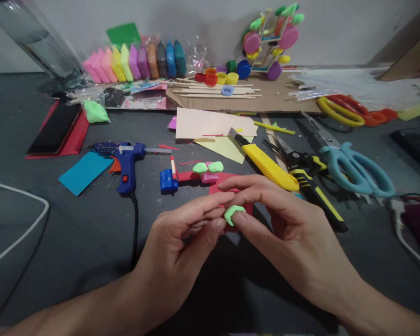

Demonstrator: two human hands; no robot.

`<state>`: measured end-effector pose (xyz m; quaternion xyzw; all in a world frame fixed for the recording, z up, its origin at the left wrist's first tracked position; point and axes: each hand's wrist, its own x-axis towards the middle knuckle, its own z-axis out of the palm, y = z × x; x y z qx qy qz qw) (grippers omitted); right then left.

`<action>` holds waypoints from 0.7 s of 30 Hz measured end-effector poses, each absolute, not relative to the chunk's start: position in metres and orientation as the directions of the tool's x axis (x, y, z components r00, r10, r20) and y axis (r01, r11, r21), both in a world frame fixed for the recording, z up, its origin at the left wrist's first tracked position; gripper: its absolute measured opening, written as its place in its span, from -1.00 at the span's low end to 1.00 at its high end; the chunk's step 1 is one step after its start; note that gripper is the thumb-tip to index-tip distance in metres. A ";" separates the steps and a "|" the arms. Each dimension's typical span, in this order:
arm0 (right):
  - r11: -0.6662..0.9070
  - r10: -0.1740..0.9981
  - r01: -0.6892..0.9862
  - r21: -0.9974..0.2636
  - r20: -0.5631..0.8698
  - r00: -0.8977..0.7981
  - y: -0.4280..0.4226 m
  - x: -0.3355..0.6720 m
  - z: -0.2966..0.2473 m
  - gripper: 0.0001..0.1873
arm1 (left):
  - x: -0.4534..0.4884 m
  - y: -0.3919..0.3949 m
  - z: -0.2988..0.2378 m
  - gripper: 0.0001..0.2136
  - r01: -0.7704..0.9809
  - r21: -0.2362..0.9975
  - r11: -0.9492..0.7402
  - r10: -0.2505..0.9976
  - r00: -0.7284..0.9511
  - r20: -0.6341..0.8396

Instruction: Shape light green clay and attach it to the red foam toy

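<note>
A small lump of light green modelling clay (230,213) is pinched between the thumb and fingers of my right hand (283,228). My left hand (192,238) meets it from the other side, its fingers curled together and its thumb tip close beside the clay; whether it presses on the clay is hard to tell. Just beyond my fingers lie two flattened green clay pieces (215,167) on a pink piece (210,178). Left of them, a blue bottle cap (167,181) stands by a short red-and-white stick (174,168). Red paper (224,182) shows partly beneath my hands.
A blue glue gun (126,158) lies left, its cord running toward me. Right are a yellow utility knife (266,163), black-and-yellow pliers (315,196) and blue-handled scissors (357,168). Behind stand coloured clay packs (136,61), wooden sticks (203,91) and a wheel-like model (271,42).
</note>
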<state>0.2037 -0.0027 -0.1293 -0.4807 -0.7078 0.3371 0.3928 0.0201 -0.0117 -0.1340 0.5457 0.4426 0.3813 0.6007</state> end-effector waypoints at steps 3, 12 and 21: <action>0.312 0.945 0.417 -0.854 0.232 -0.232 -0.002 0.204 -0.129 -0.92 | 0.020 -0.011 -0.133 -0.75 0.022 0.994 0.106 0.942 0.319 -0.107; 0.354 0.932 0.471 -0.808 0.263 -0.250 -0.002 0.208 -0.125 -0.90 | 0.020 -0.010 -0.132 -0.75 -0.001 0.996 0.090 0.950 0.299 -0.085; 0.395 0.918 0.463 -0.793 0.330 -0.219 -0.001 0.209 -0.123 -0.94 | 0.019 -0.001 -0.136 -0.85 -0.396 0.753 0.525 0.825 0.455 -0.336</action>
